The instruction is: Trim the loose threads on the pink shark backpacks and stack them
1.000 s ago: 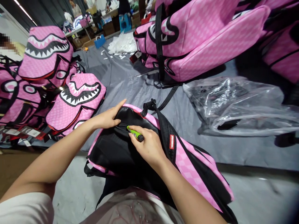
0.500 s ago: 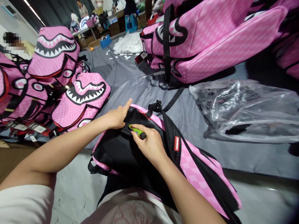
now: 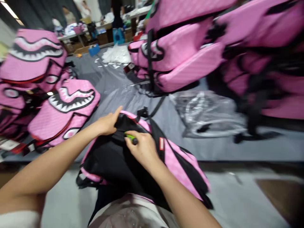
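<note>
A pink and black backpack (image 3: 106, 161) lies at the table's near edge against my body, its black panel facing up. My left hand (image 3: 107, 124) is closed on its upper left part, one finger stretched along the pink edge. In my right hand (image 3: 143, 148) is a small green tool (image 3: 129, 137) with a black end, held between thumb and fingers. Its tip points at the black panel close to my left fingers; what kind of tool it is cannot be made out. A black strap with a red label (image 3: 161, 143) runs beside my right hand.
Pink backpacks with shark mouths (image 3: 71, 99) are piled on the left. More pink backpacks (image 3: 180, 47) are stacked at the back right. A clear plastic bag (image 3: 206, 114) lies right of centre on the grey-covered table (image 3: 106, 76). White scraps (image 3: 116, 53) lie farther back.
The view has swung to the right, so things appear shifted left and blurred. The tool stays in my right hand at the black panel, and my left hand keeps to the backpack's edge.
</note>
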`<state>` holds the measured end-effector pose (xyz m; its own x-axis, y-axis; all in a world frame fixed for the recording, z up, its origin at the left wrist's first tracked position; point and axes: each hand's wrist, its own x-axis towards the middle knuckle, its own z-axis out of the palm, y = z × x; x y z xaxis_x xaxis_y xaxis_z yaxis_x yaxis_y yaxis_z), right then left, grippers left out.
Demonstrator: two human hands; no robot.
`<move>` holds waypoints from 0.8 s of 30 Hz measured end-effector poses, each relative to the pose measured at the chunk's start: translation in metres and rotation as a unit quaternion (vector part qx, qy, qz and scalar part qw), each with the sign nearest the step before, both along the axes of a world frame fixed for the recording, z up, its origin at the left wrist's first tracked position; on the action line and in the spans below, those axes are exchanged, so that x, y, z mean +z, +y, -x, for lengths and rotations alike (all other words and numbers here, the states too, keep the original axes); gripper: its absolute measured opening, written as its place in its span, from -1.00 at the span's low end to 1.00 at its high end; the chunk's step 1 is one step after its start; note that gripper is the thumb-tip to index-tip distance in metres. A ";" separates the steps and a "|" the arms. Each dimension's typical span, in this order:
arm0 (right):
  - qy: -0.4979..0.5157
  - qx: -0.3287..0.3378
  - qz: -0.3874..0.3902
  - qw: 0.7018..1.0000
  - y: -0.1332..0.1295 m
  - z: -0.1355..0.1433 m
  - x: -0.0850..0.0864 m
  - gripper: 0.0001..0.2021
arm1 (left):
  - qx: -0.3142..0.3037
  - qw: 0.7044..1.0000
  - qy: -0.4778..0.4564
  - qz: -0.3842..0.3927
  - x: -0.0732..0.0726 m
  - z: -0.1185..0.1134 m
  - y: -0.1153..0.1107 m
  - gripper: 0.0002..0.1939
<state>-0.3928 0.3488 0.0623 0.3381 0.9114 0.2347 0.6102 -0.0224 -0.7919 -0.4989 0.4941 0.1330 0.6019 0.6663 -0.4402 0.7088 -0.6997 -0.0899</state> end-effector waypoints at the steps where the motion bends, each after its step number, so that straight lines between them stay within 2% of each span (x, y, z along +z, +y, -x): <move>1: 0.010 0.011 -0.004 1.000 -0.001 0.001 0.003 -0.81 | 0.004 1.000 -0.004 0.001 -0.001 0.001 0.001 0.10; 4: 0.027 0.005 -0.033 0.999 -0.009 -0.006 0.018 -0.88 | 0.011 1.000 -0.009 0.004 -0.005 0.002 0.007 0.07; 6: 0.025 -0.047 -0.106 0.993 -0.027 -0.023 0.030 -0.90 | 0.010 1.000 -0.013 0.009 -0.007 0.002 0.009 0.06; 8: 0.018 -0.141 -0.180 0.973 -0.054 -0.054 0.035 -0.86 | 0.012 1.000 -0.016 0.012 -0.007 0.003 0.008 0.05; 10: -0.020 -0.293 -0.189 0.937 -0.080 -0.099 0.027 -0.78 | 0.016 1.000 -0.020 0.013 -0.007 0.004 0.008 0.05; 11: -0.052 -0.363 -0.159 0.917 -0.089 -0.124 0.017 -0.75 | 0.018 0.999 -0.022 0.015 -0.007 0.004 0.008 0.05; 12: -0.092 -0.400 -0.080 0.908 -0.096 -0.150 0.006 -0.73 | 0.021 0.999 -0.022 0.016 -0.008 0.004 0.008 0.05; 14: -0.176 -0.402 0.167 0.883 -0.100 -0.197 -0.021 -0.68 | 0.027 0.999 -0.022 0.020 -0.009 0.004 0.009 0.05; 15: -0.182 -0.388 0.206 0.879 -0.097 -0.216 -0.034 -0.68 | 0.029 0.999 -0.022 0.022 -0.009 0.004 0.009 0.05; 17: -0.196 -0.362 0.257 0.874 -0.088 -0.241 -0.053 -0.69 | 0.031 0.999 -0.026 0.025 -0.009 0.003 0.008 0.05; 19: -0.203 -0.345 0.279 0.873 -0.074 -0.252 -0.065 -0.65 | 0.028 0.999 -0.035 0.024 -0.008 0.003 0.006 0.04; 22: -0.218 -0.325 0.320 0.863 -0.057 -0.253 -0.070 -0.56 | 0.028 0.999 -0.041 0.020 -0.007 0.004 0.003 0.03; 24: -0.235 -0.311 0.335 0.858 -0.051 -0.249 -0.071 -0.60 | 0.031 0.999 -0.039 0.019 -0.008 0.004 0.003 0.03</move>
<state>-0.1438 0.2979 -0.0083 0.8188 0.5735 -0.0272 0.5645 -0.8127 -0.1444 -0.5030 0.4970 0.1254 0.5931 0.6875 -0.4190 0.7553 -0.6554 -0.0063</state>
